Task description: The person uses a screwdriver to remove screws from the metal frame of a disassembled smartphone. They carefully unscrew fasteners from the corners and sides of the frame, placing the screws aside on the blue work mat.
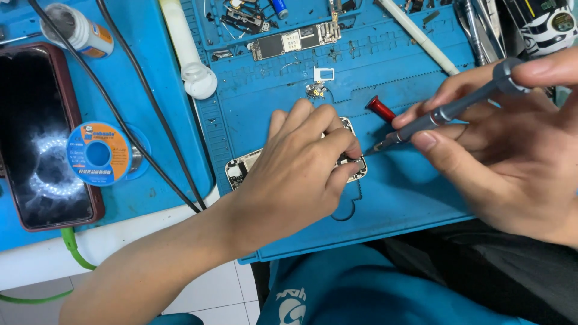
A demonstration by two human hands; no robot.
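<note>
My left hand (301, 165) lies over an opened phone body (241, 170) on the blue repair mat (409, 192), fingers curled down and pressing on its right end. My right hand (506, 156) grips a grey precision screwdriver (448, 111), index fingertip resting on its cap. The driver's tip meets the phone's right edge beside my left fingertips. Most of the phone is hidden under my left hand.
A red-handled tool (380, 110) lies just behind the phone. A circuit board (292, 41), a white card tray (324, 74) and small parts sit farther back. At left are a dark phone (39, 132), a solder spool (99, 153), a white tube (186, 48) and black cables (144, 108).
</note>
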